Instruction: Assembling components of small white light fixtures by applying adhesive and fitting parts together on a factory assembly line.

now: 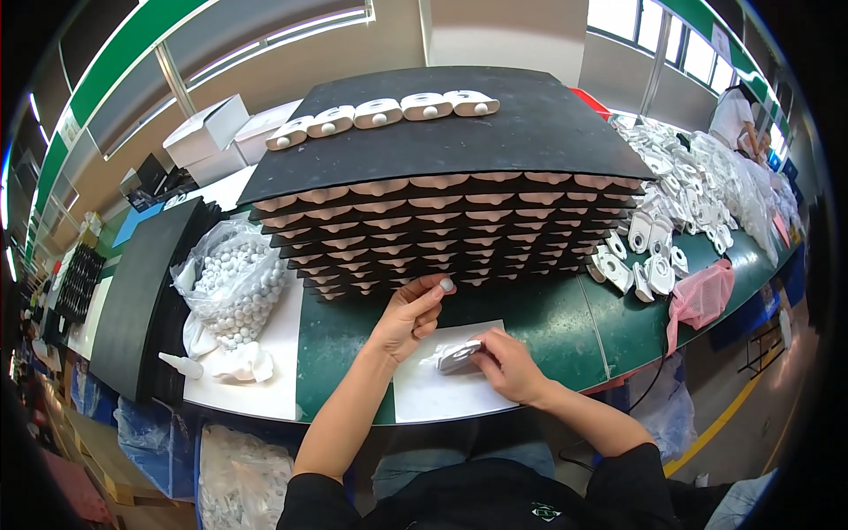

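Between the thumb and forefinger of my left hand [412,316] is a small white ball [447,285], raised just in front of the stack. My right hand [512,366] grips a whitish oval plastic part [457,357], tilted over a white paper sheet [442,399]. Ahead of both hands rises a tall stack of black sheets [424,152], with pale rounded parts layered between them. Along the top sheet, several white oval parts [380,112] stand in a row, each with a round white knob on its front.
On the left, a clear bag of white balls [237,283] sits near a white squeeze bottle [181,365] and more black sheets [146,300]. White plastic parts [658,243] are heaped on the green table [565,344] at right, beside pink mesh [702,296]. Farther right, another person [731,119] is visible.
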Motion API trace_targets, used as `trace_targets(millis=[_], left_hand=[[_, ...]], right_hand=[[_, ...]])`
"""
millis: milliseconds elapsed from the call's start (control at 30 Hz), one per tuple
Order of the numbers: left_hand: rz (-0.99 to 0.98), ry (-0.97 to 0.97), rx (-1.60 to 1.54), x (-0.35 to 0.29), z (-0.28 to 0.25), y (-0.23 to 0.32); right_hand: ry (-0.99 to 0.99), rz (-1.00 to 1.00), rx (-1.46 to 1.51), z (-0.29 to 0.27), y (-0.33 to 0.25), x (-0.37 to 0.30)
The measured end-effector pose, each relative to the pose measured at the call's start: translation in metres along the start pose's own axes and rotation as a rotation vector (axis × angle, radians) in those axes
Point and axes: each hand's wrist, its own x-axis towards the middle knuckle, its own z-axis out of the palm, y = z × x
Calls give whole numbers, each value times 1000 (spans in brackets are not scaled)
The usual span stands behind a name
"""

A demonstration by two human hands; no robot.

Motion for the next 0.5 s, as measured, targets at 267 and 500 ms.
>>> trace_targets(millis=[267, 500], left_hand=[[-17, -20, 46, 0, 1, -3], [11, 18, 387, -4, 14, -7]], right_hand=[[-54, 259, 613, -6, 11, 0], [165, 342, 1284, -18, 16, 7]])
